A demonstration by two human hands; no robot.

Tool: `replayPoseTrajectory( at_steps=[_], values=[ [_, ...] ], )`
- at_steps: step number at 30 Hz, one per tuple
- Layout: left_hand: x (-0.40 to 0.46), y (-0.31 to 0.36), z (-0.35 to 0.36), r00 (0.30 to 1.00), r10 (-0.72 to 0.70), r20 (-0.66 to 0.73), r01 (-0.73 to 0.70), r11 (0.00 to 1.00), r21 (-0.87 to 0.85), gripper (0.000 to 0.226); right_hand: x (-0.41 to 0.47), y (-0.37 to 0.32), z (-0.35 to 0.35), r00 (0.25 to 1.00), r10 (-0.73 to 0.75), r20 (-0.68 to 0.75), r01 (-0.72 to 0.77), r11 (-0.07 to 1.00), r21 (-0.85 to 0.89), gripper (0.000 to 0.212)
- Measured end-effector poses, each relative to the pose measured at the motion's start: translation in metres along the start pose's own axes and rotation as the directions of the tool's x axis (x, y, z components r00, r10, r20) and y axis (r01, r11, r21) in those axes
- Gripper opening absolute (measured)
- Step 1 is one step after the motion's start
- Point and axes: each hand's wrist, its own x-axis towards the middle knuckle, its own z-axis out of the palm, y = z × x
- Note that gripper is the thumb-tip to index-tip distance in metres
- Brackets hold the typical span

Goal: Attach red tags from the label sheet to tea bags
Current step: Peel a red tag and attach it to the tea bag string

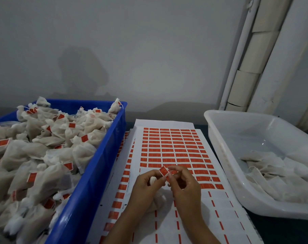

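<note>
Tags on the bags in the blue crate [89, 182], well left of the grip, show much of the job done: that crate is heaped with tea bags [49, 155], many plainly bearing a red tag. Nearer in, the left hand [146, 189] curls round one tea bag [158, 199], its body hanging below the palm, and its fingertips pinch at the bag's top. Just right of it, touching at the fingertips, the right hand [185, 187] pinches a red tag [164, 171] held up between the two hands, so this tag looks about to be fixed; whether it is already stuck I cannot tell. Under both hands lies the label sheet [176, 148]: the rows beyond the grip are still full of red tags, the rows beneath and nearer are stripped to thin red slivers. Right of the grip, the white tub [220, 147] holds a low pile of plain bags [276, 175] with no red showing, seemingly the stock still to be tagged.
</note>
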Motion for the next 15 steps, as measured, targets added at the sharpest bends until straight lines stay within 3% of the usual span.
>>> replayPoseTrajectory(
  at_steps=[15],
  values=[
    [0.0008,0.0003,-0.0031,0.992,0.043,-0.121,-0.03,0.994,0.104,0.014,0.0015,0.0022,-0.0004,0.997,0.069,0.026,-0.068,0.998,-0.01,0.031]
  ],
)
